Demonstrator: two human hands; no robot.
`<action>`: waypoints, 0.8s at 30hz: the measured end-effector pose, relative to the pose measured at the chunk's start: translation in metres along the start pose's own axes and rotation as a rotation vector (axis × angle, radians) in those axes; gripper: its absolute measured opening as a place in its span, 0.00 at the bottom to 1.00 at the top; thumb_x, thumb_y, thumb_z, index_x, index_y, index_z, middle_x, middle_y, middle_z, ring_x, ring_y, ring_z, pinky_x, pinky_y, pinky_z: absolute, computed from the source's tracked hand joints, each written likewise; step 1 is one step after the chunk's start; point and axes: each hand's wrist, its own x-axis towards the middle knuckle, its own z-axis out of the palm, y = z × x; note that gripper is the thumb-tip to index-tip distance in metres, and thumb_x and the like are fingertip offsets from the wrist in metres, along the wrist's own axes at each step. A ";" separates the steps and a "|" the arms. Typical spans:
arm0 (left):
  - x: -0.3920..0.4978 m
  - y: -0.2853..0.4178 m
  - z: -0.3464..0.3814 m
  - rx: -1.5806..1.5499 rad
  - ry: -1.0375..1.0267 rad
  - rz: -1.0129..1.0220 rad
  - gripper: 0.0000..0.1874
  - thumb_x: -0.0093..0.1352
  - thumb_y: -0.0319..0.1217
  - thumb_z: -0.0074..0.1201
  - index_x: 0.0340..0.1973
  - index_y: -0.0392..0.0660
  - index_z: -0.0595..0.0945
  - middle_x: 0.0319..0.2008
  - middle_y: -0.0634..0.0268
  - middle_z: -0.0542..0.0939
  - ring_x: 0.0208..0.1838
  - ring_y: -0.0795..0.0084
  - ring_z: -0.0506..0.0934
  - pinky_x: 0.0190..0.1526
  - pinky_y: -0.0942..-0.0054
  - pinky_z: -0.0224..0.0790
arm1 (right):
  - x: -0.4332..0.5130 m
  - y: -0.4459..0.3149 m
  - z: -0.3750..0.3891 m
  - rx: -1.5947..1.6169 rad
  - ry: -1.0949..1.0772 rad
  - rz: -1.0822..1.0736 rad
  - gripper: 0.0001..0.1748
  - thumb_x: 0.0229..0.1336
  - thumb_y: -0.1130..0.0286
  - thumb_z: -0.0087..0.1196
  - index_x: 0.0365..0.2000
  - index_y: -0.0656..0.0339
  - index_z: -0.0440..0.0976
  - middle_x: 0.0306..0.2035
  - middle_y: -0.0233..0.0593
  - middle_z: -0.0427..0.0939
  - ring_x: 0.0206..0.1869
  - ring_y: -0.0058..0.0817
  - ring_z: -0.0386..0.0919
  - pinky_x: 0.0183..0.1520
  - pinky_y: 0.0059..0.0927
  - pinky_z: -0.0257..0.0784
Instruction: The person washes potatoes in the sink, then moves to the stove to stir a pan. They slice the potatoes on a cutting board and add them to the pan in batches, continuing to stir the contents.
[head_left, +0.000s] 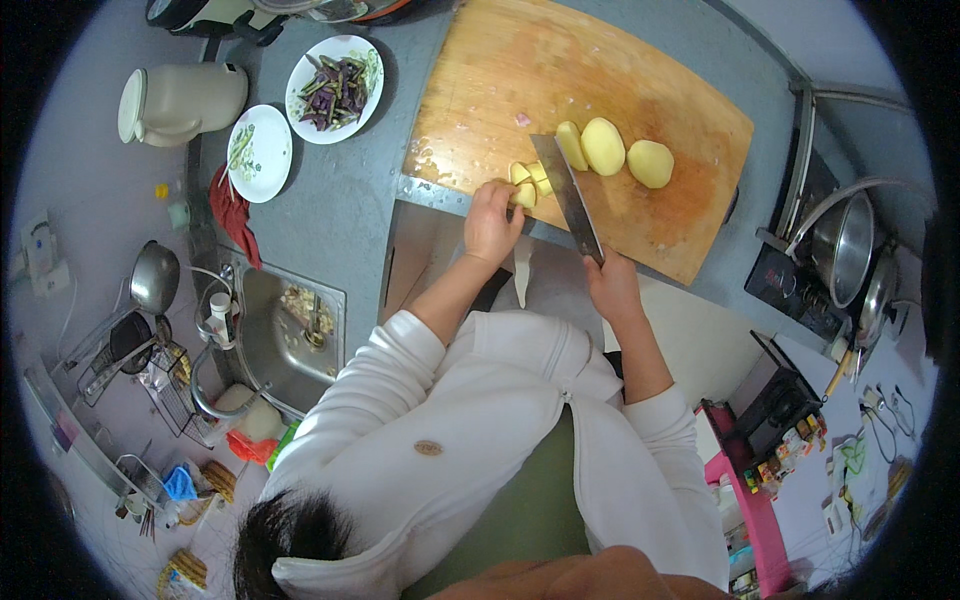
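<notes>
My right hand (615, 283) grips the handle of a cleaver (568, 196), whose broad blade slants up and left over a wooden cutting board (487, 82). Small cut potato chunks (537, 175) lie just left of the blade. My left hand (491, 223) is at the board's near edge, its fingers and thumb around the nearest potato chunk (524, 196). Right of the blade is a peeled potato slice (569, 145), partly behind the steel. Beside it are a larger peeled potato piece (603, 146) and another potato piece (650, 163).
On the left counter stand a plate of cut purple-green beans (334, 90), a plate with pale green shreds (260, 161), a red cloth (232, 217) and a beige jug (187, 101). A steel sink (289, 337) holds scraps. Metal pans (844, 247) are at right.
</notes>
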 end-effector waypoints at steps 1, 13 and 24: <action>0.000 0.002 -0.002 -0.013 0.000 0.011 0.19 0.51 0.27 0.64 0.37 0.40 0.75 0.40 0.55 0.74 0.44 0.54 0.72 0.46 0.64 0.66 | 0.000 -0.001 0.000 0.006 -0.009 0.005 0.14 0.55 0.68 0.49 0.40 0.66 0.70 0.30 0.59 0.75 0.36 0.56 0.74 0.40 0.50 0.68; 0.003 0.006 -0.006 -0.053 -0.044 -0.017 0.15 0.55 0.28 0.59 0.39 0.41 0.76 0.38 0.55 0.76 0.42 0.56 0.74 0.43 0.65 0.69 | 0.000 -0.005 0.001 0.001 -0.016 -0.042 0.14 0.55 0.69 0.49 0.40 0.67 0.71 0.31 0.60 0.75 0.36 0.55 0.74 0.40 0.49 0.68; 0.001 -0.017 -0.004 -0.190 0.045 -0.274 0.11 0.63 0.27 0.55 0.40 0.36 0.78 0.33 0.55 0.78 0.29 0.69 0.78 0.30 0.74 0.72 | 0.004 -0.007 0.005 -0.038 -0.005 -0.101 0.13 0.55 0.68 0.48 0.37 0.67 0.71 0.30 0.59 0.76 0.36 0.55 0.74 0.40 0.49 0.68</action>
